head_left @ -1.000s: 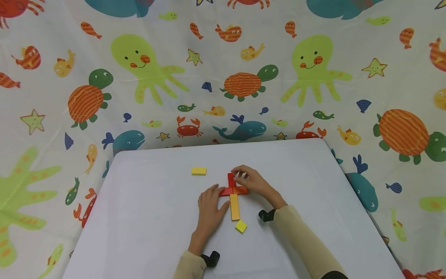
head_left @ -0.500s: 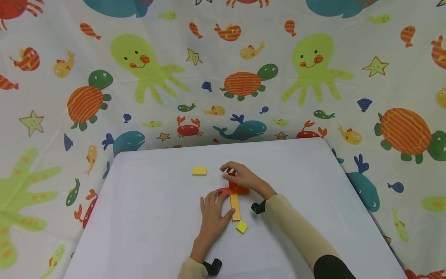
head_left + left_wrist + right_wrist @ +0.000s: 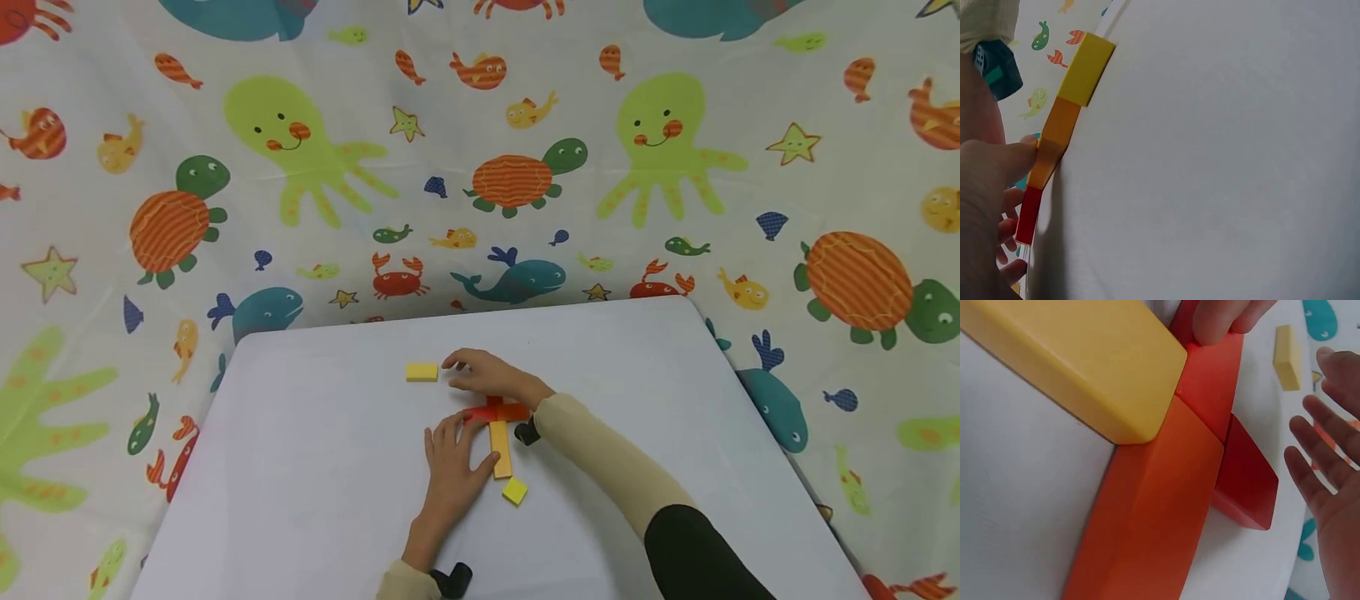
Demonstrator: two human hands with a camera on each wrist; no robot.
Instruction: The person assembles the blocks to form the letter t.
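Blocks on the table form a cross. A long light-orange block [image 3: 500, 457] runs toward the person, a red block [image 3: 477, 414] lies left, an orange-red block [image 3: 513, 412] lies right, and a dark red block [image 3: 1247, 478] points away. My left hand [image 3: 455, 473] rests beside them, its thumb against the light-orange block and a fingertip on the red one. My right hand [image 3: 489, 373] reaches over the dark red block with loosely bent fingers and holds nothing. Just left of its fingertips lies a yellow block [image 3: 422, 372], apart from the hand.
A small yellow block [image 3: 514, 491] sits turned at an angle at the near end of the light-orange block. The white table [image 3: 315, 467] has its far edge against a hanging cloth [image 3: 442, 275] printed with sea animals.
My right hand has moved left from the dark red block toward the yellow block. My left thumb has shifted onto the light-orange block and its fingers have moved slightly right. The blocks keep their arrangement.
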